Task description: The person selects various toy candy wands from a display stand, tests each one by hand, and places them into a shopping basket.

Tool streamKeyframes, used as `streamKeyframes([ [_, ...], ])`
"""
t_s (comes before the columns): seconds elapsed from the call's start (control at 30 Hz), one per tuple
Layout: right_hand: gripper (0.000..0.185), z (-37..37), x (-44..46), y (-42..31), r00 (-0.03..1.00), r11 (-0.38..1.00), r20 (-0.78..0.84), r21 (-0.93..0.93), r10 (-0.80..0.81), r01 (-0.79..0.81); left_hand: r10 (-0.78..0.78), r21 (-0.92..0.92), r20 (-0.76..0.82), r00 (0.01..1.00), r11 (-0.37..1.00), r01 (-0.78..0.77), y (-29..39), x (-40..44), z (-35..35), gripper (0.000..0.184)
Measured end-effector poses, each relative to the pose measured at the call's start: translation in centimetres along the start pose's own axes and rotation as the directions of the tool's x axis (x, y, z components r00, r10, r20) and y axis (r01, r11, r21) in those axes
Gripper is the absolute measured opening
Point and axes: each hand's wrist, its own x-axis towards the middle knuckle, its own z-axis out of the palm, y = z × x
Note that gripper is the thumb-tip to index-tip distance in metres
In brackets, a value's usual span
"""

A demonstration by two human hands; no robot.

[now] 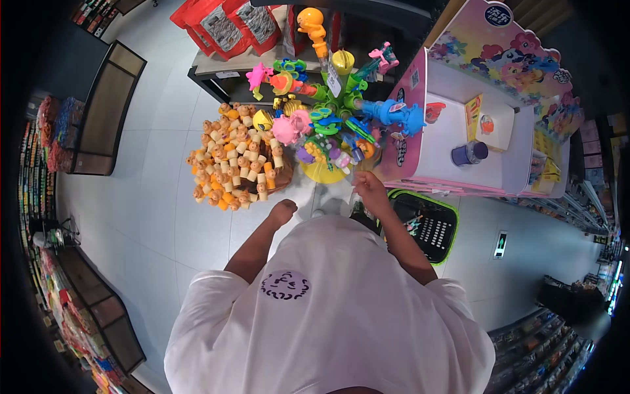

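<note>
My left hand (283,211) hangs low beside the basket, its fingers curled closed, with nothing visible in it. Raised at the lower right of the toy stand, my right hand (371,188) has its fingers bent and slightly apart; no object shows in it. The stand carries several colourful plastic toys, among them a blue toy (394,115), a pink toy (292,126) and an orange figure (312,27) at the top. A yellow round base (323,173) lies beneath them. To the left, a brown basket (283,176) is heaped with small orange-and-cream figure-headed toys (230,157).
A pink-and-white display box (459,172) with a purple jar (468,153) stands at right. Below it, a black shopping basket with a green rim (455,226) sits on the floor. Red packages (226,29) rest on a shelf behind. Stocked shelves line both sides.
</note>
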Motion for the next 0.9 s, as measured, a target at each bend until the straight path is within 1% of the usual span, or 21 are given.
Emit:
streamKeyframes([
  [0.07,0.026,-0.4,0.8,-1.4,0.994,0.991,0.019,-0.072,-0.111,0.112,0.2,0.334,0.09,0.976,0.917,-0.219,-3.1,1.3,-0.7,0.024],
  [0.1,0.026,-0.7,0.9,-2.5,0.994,0.992,0.016,-0.068,-0.105,0.106,0.194,0.337,0.095,0.976,0.917,-0.215,-4.1,1.8,-1.4,0.024],
  [0.13,0.025,-1.1,0.8,-3.6,0.992,0.987,0.017,-0.105,-0.123,0.124,0.295,0.638,0.247,0.923,0.668,-0.384,-4.5,1.7,-2.1,0.024],
  [0.17,0.025,-1.5,0.7,-4.1,0.99,0.979,0.021,-0.144,-0.142,0.144,0.324,0.803,0.422,0.847,0.299,-0.515,-4.9,1.8,-2.5,0.024],
  [0.2,0.025,-1.8,0.6,-4.1,0.99,0.98,0.018,-0.143,-0.138,0.139,0.225,0.828,0.407,0.885,0.317,-0.462,-5.2,1.8,-2.8,0.026],
  [0.3,0.023,-2.2,0.6,-4.1,0.986,0.98,0.011,-0.108,-0.167,0.167,0.287,0.807,0.362,0.887,0.38,-0.452,-8.2,3.3,-3.5,0.025],
  [0.33,0.024,-2.2,0.4,-4.1,0.985,0.979,0.01,-0.107,-0.172,0.172,0.268,0.8,0.313,0.911,0.442,-0.406,-6.8,2.5,-3.4,0.025],
  [0.37,0.024,-2.2,0.2,-3.9,0.985,0.979,0.008,-0.106,-0.174,0.174,0.263,0.799,0.319,0.911,0.443,-0.407,-6.0,2.4,-3.3,0.025],
  [0.43,0.027,-1.7,0.4,-3.3,0.99,0.984,0.019,-0.107,-0.141,0.142,0.293,0.804,0.425,0.856,0.312,-0.506,-4.6,2.9,-3.3,0.026],
  [0.47,0.029,-1.4,0.5,-2.8,0.993,0.987,0.033,-0.109,-0.117,0.12,0.294,0.805,0.493,0.819,0.202,-0.557,-4.0,3.5,-3.1,0.026],
  [0.5,0.029,-1.2,0.7,-2.1,0.993,0.987,0.028,-0.106,-0.118,0.12,0.292,0.805,0.497,0.817,0.197,-0.559,-3.6,3.9,-2.9,0.026],
  [0.57,0.036,-0.6,1.2,0.2,0.996,0.99,0.091,-0.139,-0.006,0.018,0.415,0.733,0.423,0.806,0.366,-0.573,-2.8,4.3,-2.1,0.026],
  [0.6,0.036,-0.1,1.7,1.7,0.996,0.99,0.089,-0.137,-0.006,0.018,0.413,0.734,0.425,0.805,0.363,-0.574,-2.3,4.4,-1.7,0.026],
  [0.63,0.04,0.5,2.4,3.8,0.993,0.988,0.052,-0.123,0.105,-0.098,0.36,0.644,0.317,0.877,0.598,-0.478,-1.1,4.0,-1.2,0.025],
  [0.67,0.044,0.8,2.8,4.8,0.976,0.971,0.017,-0.106,0.215,-0.212,0.275,0.503,0.221,0.936,0.79,-0.351,0.2,3.4,-0.8,0.025],
  [0.7,0.044,1.1,2.9,4.9,0.976,0.972,0.016,-0.105,0.215,-0.212,0.162,0.322,0.145,0.976,0.925,-0.201,1.2,2.9,-0.8,0.027],
  [0.73,0.047,1.4,3.0,4.9,0.938,0.934,0.041,0.09,0.343,-0.346,0.179,0.344,0.164,0.97,0.912,-0.226,1.5,2.6,-1.0,0.029],
  [0.77,0.05,1.6,3.1,4.8,0.884,0.842,0.092,0.276,0.457,-0.464,0.179,0.344,0.163,0.97,0.911,-0.225,1.7,2.0,-1.2,0.029],
  [0.8,0.05,1.9,3.4,4.7,0.885,0.842,0.094,0.276,0.456,-0.463,0.16,0.341,0.148,0.976,0.918,-0.202,1.9,1.5,-1.5,0.029],
  [0.87,0.048,2.3,4.3,4.5,0.864,0.701,0.152,0.526,0.48,-0.482,0.142,0.338,0.128,0.982,0.924,-0.177,1.0,1.3,-2.1,0.028],
  [0.9,0.048,2.5,4.7,4.4,0.864,0.701,0.155,0.525,0.479,-0.482,0.143,0.382,0.115,0.983,0.907,-0.176,0.3,1.0,-2.6,0.028],
])
